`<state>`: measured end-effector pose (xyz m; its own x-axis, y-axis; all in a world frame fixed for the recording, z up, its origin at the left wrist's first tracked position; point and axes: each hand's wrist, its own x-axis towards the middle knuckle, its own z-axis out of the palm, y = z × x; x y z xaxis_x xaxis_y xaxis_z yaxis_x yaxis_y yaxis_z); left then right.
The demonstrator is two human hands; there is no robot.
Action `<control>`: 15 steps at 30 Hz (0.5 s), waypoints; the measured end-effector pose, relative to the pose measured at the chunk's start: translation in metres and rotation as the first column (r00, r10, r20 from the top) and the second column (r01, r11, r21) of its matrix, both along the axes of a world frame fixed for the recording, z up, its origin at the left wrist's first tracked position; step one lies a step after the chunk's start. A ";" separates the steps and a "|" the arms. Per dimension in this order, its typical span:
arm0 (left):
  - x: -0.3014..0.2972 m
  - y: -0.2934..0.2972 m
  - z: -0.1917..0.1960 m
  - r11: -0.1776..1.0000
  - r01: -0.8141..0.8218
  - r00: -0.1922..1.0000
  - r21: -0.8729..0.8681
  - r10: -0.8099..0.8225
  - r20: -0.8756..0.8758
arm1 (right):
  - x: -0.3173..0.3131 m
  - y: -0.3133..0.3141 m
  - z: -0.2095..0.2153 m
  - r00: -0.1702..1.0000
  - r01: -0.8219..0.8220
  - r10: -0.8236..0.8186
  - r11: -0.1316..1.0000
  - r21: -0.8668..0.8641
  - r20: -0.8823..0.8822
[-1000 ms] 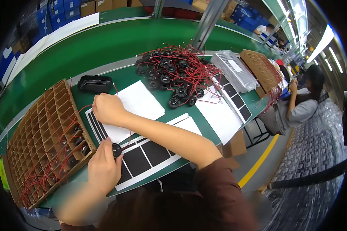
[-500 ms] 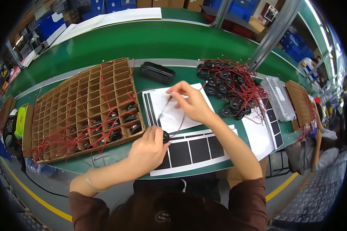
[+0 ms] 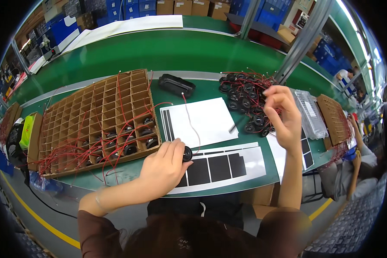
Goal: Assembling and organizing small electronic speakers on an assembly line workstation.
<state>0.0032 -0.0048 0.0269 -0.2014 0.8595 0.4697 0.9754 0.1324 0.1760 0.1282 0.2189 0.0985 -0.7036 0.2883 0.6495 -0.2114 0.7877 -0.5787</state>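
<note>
nearby, a carton (image 3: 103, 102) flanks left hand (image 3: 163, 165) gripping a disc (image 3: 188, 154); spread right hand (image 3: 284, 114) overlaps wired pile (image 3: 246, 102).

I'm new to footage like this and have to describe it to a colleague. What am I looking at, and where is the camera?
There is no machine here, just a person's two bare hands. The view comes from a wide fisheye camera worn on the head and looking down, which is why straight edges bend.

On the green bench lie a divided cardboard tray partly filled with black parts, a black case, white paper and a sheet with black squares. Toward the right is a heap of round black parts with red wires.

The left hand holds one round black part. The right hand is raised beside the heap, thumb and fingers apart; I see nothing held in it.
</note>
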 end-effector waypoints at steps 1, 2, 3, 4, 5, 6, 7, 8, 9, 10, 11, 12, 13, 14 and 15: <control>0.002 0.000 0.013 0.999 0.036 0.999 0.024 -0.036 0.023 | 0.011 -0.007 0.012 0.999 0.009 -0.014 0.997 0.080 0.052; 0.002 0.003 0.027 0.999 0.044 0.999 0.029 -0.044 0.025 | 0.020 -0.013 0.022 0.994 0.014 -0.031 0.987 0.160 0.103; 0.001 0.006 0.044 0.969 0.237 0.951 0.066 -0.246 0.187 | 0.028 -0.018 0.027 0.994 0.022 -0.040 0.986 0.165 0.103; 0.000 0.007 0.057 0.908 0.400 0.844 0.127 -0.419 0.334 | 0.029 -0.022 0.029 0.995 -0.016 -0.006 0.975 0.221 0.100; 0.002 0.007 0.068 0.910 0.395 0.847 0.127 -0.415 0.332 | 0.030 -0.027 0.031 0.995 -0.052 0.026 0.960 0.276 0.098; 0.003 0.009 0.079 0.877 0.469 0.722 0.106 -0.450 0.526 | 0.029 -0.031 0.032 0.993 -0.071 0.040 0.952 0.298 0.110; 0.005 0.010 0.084 0.834 0.541 0.561 0.104 -0.450 0.695 | 0.027 -0.036 0.031 0.992 -0.081 0.051 0.956 0.282 0.112; 0.007 0.012 0.085 0.838 0.537 0.566 0.102 -0.447 0.693 | 0.025 -0.041 0.028 0.991 -0.092 0.063 0.960 0.265 0.115; 0.010 0.016 0.087 0.817 0.568 0.500 0.104 -0.442 0.744 | 0.026 -0.044 0.028 0.992 -0.083 0.054 0.958 0.274 0.114; 0.012 0.019 0.087 0.795 0.597 0.432 0.107 -0.431 0.792 | 0.028 -0.045 0.028 0.993 -0.073 0.044 0.959 0.275 0.113; 0.014 0.022 0.088 0.782 0.616 0.396 0.093 -0.410 0.822 | 0.029 -0.046 0.028 0.994 -0.065 0.038 0.956 0.285 0.100; 0.015 0.025 0.087 0.780 0.619 0.396 0.091 -0.410 0.822 | 0.031 -0.046 0.028 0.995 -0.062 0.037 0.954 0.293 0.087; 0.017 0.027 0.084 0.765 0.632 0.344 0.121 -0.417 0.841 | 0.033 -0.045 0.029 0.996 -0.066 0.044 0.953 0.296 0.081; 0.018 0.028 0.083 0.751 0.643 0.291 0.151 -0.422 0.859 | 0.035 -0.045 0.028 0.996 -0.062 0.041 0.954 0.294 0.080; 0.020 0.030 0.083 0.748 0.647 0.290 0.149 -0.422 0.859 | 0.036 -0.044 0.027 0.996 -0.065 0.043 0.956 0.286 0.085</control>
<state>0.0234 0.0247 0.1098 0.1662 0.9685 0.1854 0.2445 -0.2226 0.9438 0.1646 0.1751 0.1255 -0.7638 0.0571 0.6429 -0.2220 0.9121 -0.3448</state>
